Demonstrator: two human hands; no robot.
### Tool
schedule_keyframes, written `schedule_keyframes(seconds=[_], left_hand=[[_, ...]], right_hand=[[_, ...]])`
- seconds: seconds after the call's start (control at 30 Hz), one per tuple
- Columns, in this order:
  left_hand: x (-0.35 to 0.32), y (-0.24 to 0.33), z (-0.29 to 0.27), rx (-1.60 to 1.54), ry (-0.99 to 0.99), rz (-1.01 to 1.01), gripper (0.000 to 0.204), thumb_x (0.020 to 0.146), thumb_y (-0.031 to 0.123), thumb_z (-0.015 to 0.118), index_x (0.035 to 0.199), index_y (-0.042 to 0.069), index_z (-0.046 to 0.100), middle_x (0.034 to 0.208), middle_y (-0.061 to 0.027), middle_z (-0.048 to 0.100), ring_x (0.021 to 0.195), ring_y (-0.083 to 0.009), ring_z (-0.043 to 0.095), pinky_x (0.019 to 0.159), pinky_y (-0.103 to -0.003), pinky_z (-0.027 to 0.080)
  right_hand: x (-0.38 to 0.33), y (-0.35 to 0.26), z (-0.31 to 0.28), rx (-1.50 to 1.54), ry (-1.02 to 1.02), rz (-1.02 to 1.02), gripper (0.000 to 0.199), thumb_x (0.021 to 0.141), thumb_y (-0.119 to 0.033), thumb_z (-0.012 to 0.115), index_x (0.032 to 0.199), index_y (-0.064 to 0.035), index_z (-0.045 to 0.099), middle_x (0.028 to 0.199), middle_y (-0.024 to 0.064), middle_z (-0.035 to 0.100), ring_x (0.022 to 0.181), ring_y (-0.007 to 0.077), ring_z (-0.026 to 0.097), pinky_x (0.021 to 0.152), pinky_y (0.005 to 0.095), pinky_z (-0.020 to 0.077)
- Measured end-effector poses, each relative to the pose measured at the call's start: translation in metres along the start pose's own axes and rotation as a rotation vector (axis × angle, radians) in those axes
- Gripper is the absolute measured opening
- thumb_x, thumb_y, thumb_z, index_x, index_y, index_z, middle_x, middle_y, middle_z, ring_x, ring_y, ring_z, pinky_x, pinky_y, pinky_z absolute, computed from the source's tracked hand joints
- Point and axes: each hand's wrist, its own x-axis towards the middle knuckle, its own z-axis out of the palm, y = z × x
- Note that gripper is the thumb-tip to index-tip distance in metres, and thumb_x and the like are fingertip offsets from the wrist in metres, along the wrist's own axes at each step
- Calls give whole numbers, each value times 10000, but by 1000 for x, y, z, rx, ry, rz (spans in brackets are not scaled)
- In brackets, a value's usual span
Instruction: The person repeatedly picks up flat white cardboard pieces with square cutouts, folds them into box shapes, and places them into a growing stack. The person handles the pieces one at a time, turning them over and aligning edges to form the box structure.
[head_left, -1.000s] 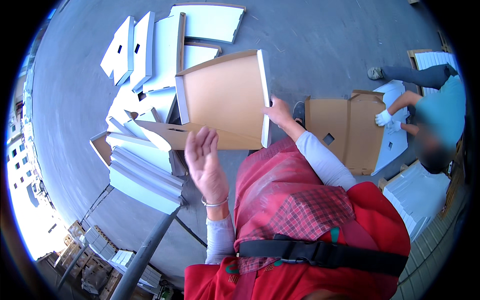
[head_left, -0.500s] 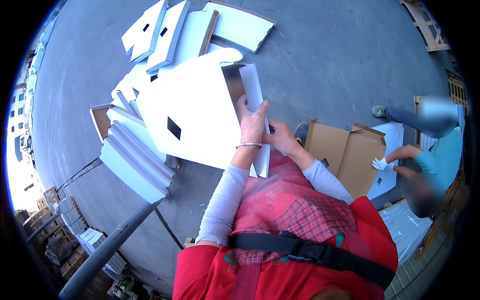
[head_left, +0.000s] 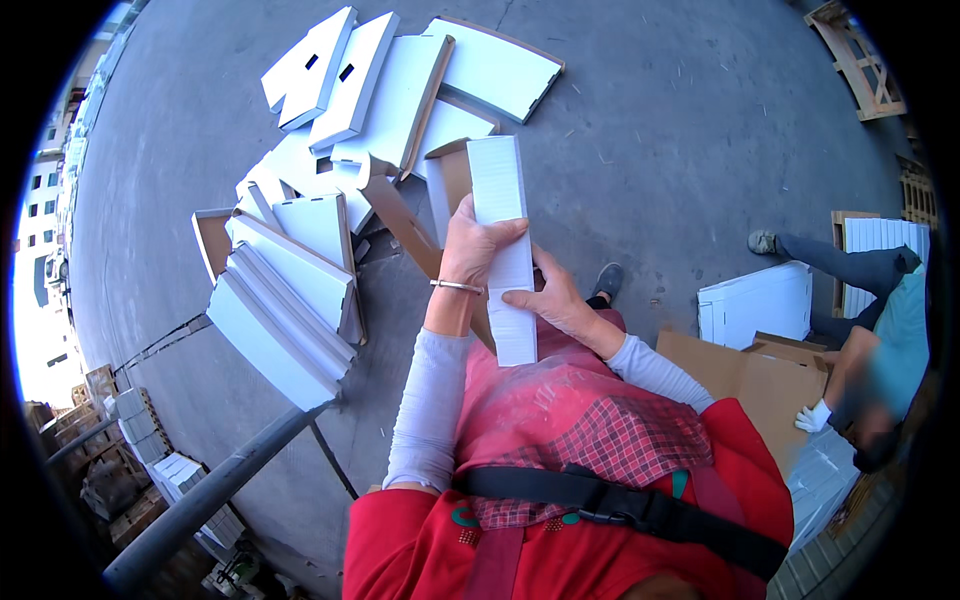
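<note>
In front of my red apron I hold a cardboard box (head_left: 505, 180), white outside and brown inside. One long narrow white side faces up, and a brown flap stands out to its left. My left hand (head_left: 476, 250) grips the upper left edge of that side, thumb across the white face and fingers hidden behind it. Lower on the right edge, my right hand (head_left: 556, 298) pinches the same side, its thumb on the face. Beyond my hands lies a loose pile of white boxes (head_left: 390, 90), some with dark handle holes.
Several flat white pieces (head_left: 280, 330) lean stacked at the left by a dark metal bar (head_left: 220, 500). At the right a co-worker in a teal top bends over a brown open carton (head_left: 775, 390), with a gloved hand (head_left: 813, 416) near it. A wooden pallet (head_left: 855, 60) stands far right.
The box has turned from its broad white face to its narrow side, and its brown inside shows. My left hand has moved slightly left and down. The co-worker has bent lower.
</note>
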Motion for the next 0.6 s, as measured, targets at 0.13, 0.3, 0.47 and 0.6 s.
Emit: schedule_keyframes(seconds=[0.13,0.3,0.47,0.6], left_hand=[[-19,16,22,199,-98,41,349,730,-50,679,1059,-6,574,877,-65,629,765,-149,618,677,-307,539],[-38,16,53,656,-341,393,243,734,-5,635,974,-6,594,847,-60,609,777,-141,596,676,-292,489],[-65,5,68,1041,-725,699,152,689,-75,558,807,16,528,849,-148,516,769,-364,563,628,-424,459],[-83,-7,65,1106,-956,869,155,649,28,617,752,48,504,896,-134,503,785,-320,566,619,-395,489]], right_hand=[[-1,12,-44,563,-163,222,715,916,-445,554,1447,-23,324,1225,148,548,1062,248,592,851,377,523],[35,24,-153,677,62,197,858,927,-647,382,1471,-6,213,1262,210,511,1046,321,592,835,507,533],[58,-8,-230,377,372,322,1010,811,-736,511,1492,-65,184,1319,255,408,1064,316,557,803,524,513],[62,31,-277,420,413,356,810,785,-577,643,1376,-88,381,1188,223,478,1004,323,562,772,489,517]])
